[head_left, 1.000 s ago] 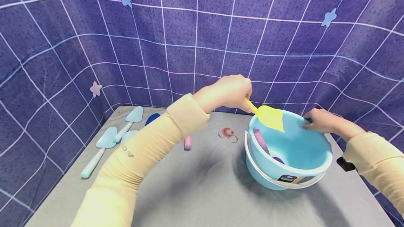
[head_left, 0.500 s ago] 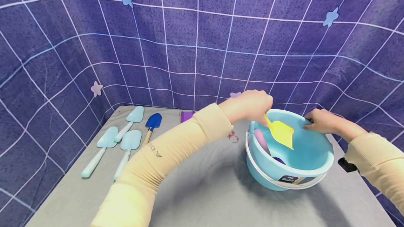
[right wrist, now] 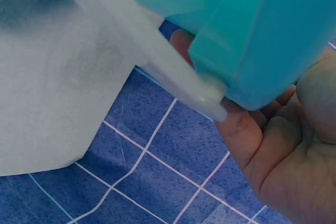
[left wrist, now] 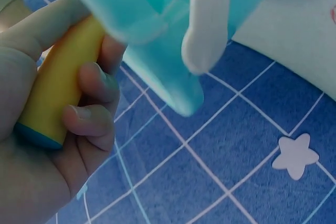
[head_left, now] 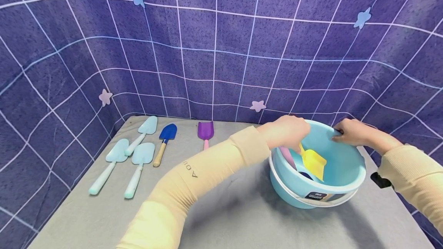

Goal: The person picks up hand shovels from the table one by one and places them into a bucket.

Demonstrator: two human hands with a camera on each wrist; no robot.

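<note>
A light blue bucket [head_left: 340,156] with a white handle stands tilted on the right of the table. My left hand [head_left: 288,131] is at its left rim and grips a yellow toy shovel [head_left: 314,163], whose blade hangs inside the bucket. In the left wrist view, fingers curl round the shovel's yellow handle [left wrist: 65,80], which has a blue end. My right hand [head_left: 353,131] holds the far right rim, as the right wrist view also shows with the hand [right wrist: 283,150] at the edge. Inside leans a pink handle [head_left: 288,157]; its dark blade is partly hidden.
On the left of the grey table [head_left: 225,210] lie several light blue shovels [head_left: 143,153] and a blue shovel [head_left: 168,131] with a wooden handle. A purple shovel [head_left: 205,130] with a pink handle lies at the back. Purple cloth [head_left: 194,60] rises behind.
My left hand has moved right and down, bringing the yellow shovel from above the rim into the bucket. The right hand stays on the rim.
</note>
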